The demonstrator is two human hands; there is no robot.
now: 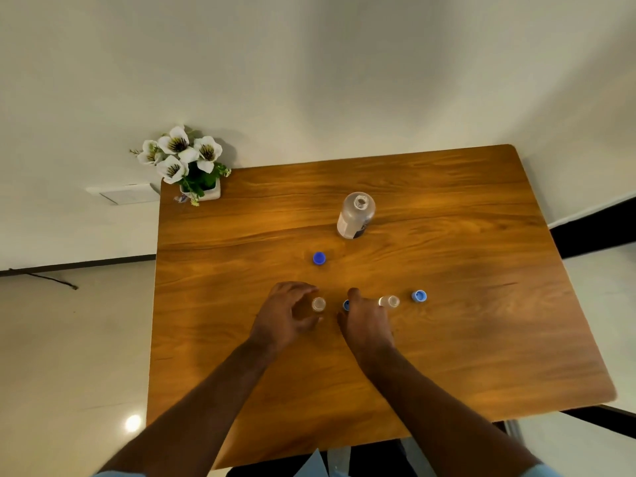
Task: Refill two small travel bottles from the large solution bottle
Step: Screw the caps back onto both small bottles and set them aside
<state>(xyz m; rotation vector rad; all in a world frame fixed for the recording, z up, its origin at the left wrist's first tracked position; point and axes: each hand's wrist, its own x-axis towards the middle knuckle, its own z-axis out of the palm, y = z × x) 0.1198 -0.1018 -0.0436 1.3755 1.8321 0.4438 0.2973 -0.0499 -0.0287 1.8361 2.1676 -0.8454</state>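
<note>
The large solution bottle stands uncapped at the table's middle back, and its dark blue cap lies in front of it. Two small clear travel bottles stand open near the middle. My left hand curls round the left travel bottle, fingers behind it and thumb in front. My right hand pinches a small blue cap, which peeks out between thumb and forefinger. The right travel bottle stands just past that hand's fingers. A light blue cap lies to its right.
The wooden table stands against a white wall. A white pot of white flowers sits on its back left corner. Pale floor lies on both sides of the table.
</note>
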